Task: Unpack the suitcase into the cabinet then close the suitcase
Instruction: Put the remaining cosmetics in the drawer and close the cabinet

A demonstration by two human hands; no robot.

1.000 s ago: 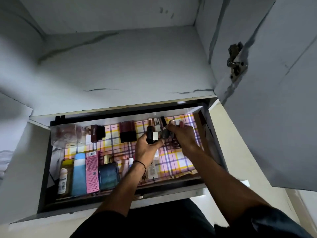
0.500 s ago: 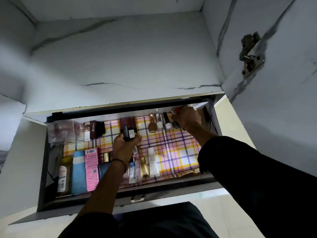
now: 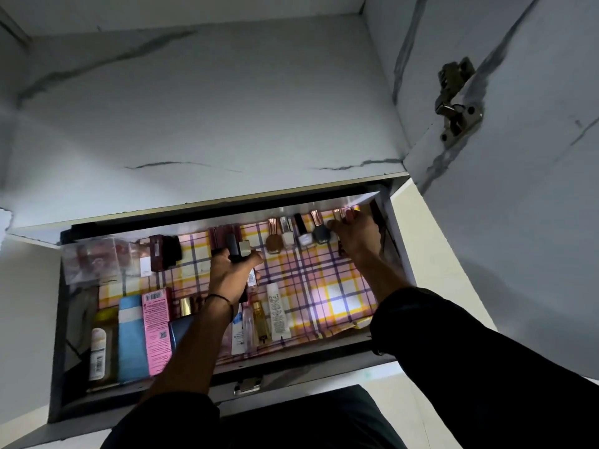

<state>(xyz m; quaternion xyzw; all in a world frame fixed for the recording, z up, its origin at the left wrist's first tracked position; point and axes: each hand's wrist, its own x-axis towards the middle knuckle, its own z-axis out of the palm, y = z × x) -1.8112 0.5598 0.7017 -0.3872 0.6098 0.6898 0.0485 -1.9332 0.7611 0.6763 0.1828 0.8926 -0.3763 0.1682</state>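
Note:
An open cabinet drawer (image 3: 291, 367) lined with pink and yellow plaid paper (image 3: 311, 286) holds cosmetics. My left hand (image 3: 231, 270) is over the drawer's middle, shut on small dark bottles (image 3: 238, 249), one with a pale label. My right hand (image 3: 355, 231) reaches to the back right corner. Its fingers close on a nail polish bottle with a rose-gold cap (image 3: 340, 213), at the right end of a row of nail polish bottles (image 3: 306, 236) lying along the back wall. The suitcase is out of view.
A pink box (image 3: 156, 325), a blue tube (image 3: 131, 338) and several small bottles lie at the drawer's front left. A clear plastic bag (image 3: 94, 257) fills the back left corner. The open cabinet door (image 3: 518, 189) with its hinge (image 3: 455, 102) hangs at the right, and a marbled shelf (image 3: 207, 124) sits above.
My right hand went from the drawer's middle to the back right corner, and nail polish bottles now lie in a row there. My left hand shifted left and back with the dark bottles.

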